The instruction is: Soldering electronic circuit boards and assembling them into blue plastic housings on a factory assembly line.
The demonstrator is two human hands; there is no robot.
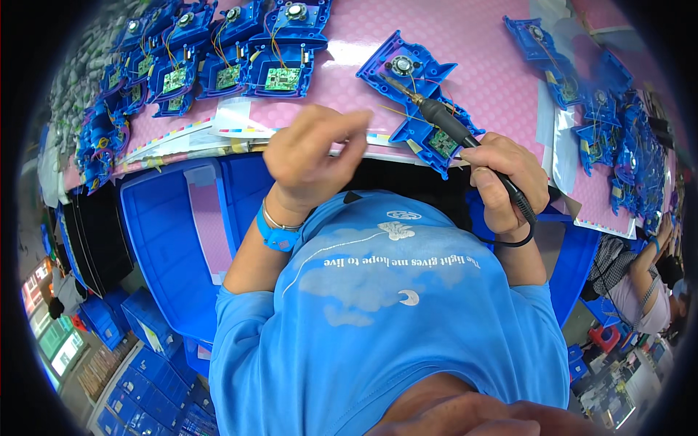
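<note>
- Your right hand (509, 182) has its fingers closed around the rear of the soldering iron (448, 121), probably so that your skin keeps well back from the metal tip.
- That grip slants the iron toward the speaker (401, 66); the tip lies over that half of the shell, but you cannot tell from here whether it touches anything.
- The opened blue plastic housing (387, 89) lies on the bench (494, 65), near its edge and in front of you, likely for easy reach.
- Its halves are spread with the insides up, which leaves the speaker and green circuit board (442, 144) exposed.
- Your left hand (313, 156) hangs above the bench edge, left of the housing, thumb and forefinger close together; whether they pinch anything, you cannot tell.
- The iron's black cable (525, 207) loops back by your right wrist, apparently to keep it off the parts.
- More open housings stand in rows at left (283, 69) and lie at right (600, 142), perhaps set aside to give you working space between.
</note>
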